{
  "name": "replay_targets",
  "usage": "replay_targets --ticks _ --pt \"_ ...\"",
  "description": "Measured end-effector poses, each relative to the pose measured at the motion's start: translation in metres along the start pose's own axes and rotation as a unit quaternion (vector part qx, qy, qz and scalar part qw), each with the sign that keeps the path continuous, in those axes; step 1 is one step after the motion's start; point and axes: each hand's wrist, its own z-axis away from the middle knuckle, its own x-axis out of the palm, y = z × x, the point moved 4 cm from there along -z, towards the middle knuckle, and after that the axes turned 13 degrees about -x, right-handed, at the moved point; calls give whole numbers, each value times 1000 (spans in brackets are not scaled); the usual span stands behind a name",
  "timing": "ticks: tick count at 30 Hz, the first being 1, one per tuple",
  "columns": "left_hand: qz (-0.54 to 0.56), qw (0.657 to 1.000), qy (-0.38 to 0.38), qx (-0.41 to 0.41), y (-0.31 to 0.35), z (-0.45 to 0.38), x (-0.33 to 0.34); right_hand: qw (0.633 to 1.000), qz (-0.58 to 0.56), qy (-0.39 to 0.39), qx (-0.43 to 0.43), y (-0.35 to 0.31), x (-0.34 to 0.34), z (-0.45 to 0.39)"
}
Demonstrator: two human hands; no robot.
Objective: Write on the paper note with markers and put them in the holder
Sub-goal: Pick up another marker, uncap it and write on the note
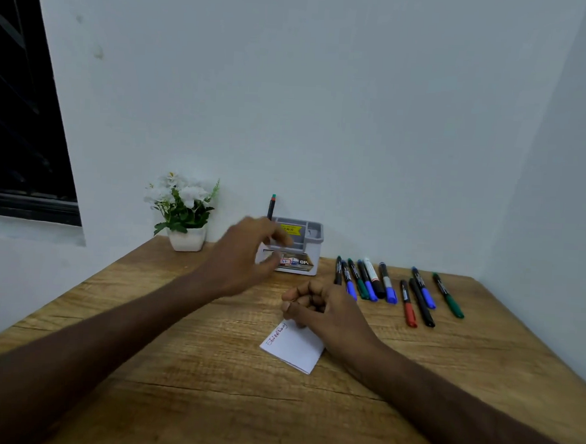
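Markers (pixel 388 284) lie side by side right of the holder (pixel 300 247), long axes running toward the wall. 1 marker (pixel 271 207) stands upright inside. Left hand (pixel 246 253) hovers blurred, fingers loosely spread; right hand (pixel 317 308) rests curled on the note (pixel 295 347).

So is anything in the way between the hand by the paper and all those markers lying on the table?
Nothing visible. The right hand rests at the top of the paper note, and the nearest markers lie just beside it on bare table.

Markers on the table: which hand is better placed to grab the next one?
Right. The right hand rests on the paper note, right beside the row of markers. The left hand is off at the holder.
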Motion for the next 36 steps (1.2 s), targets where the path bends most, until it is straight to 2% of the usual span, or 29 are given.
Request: replay_targets --ticks 2,3,5,7,9,11,14,16,18,20,22,27,32,36 --pt "37 989 -141 33 7 34 7 1000 5 -9 -9 0 1 0" --pt "46 982 -179 40 5 49 12 1000 0 -13 -9 -1 1 0" --pt "35 975 -213 43 -3 66 21 999 -31 -7 -1 -1 1 0" --pt "-17 970 -236 55 -9 69 29 998 -38 40 -1 0 -6 -2" --pt "-38 967 -239 76 -9 68 31 994 54 88 -23 2 -20 -4" --pt "-27 968 -236 76 -9 66 29 967 230 83 -69 -3 -36 -7" --pt "-15 969 -238 69 -11 67 28 889 444 -16 -107 6 -52 -17" --pt "-12 970 -231 70 -11 67 28 854 507 -76 -92 17 -55 -19" --pt "-14 972 -225 73 -9 66 28 860 499 -62 -87 16 -58 -16" --pt "-9 973 -219 73 -9 65 29 873 477 2 -105 9 -66 -12" --pt "3 975 -211 71 -7 65 27 872 476 33 -111 2 -70 -8" --pt "50 980 -180 63 -1 65 20 874 476 -4 -100 -4 -61 -7" --pt "74 970 -223 59 0 69 18 843 532 -35 -68 -12 -47 -4" --pt "63 969 -231 61 -1 69 16 836 543 -65 -51 -7 -40 -5"
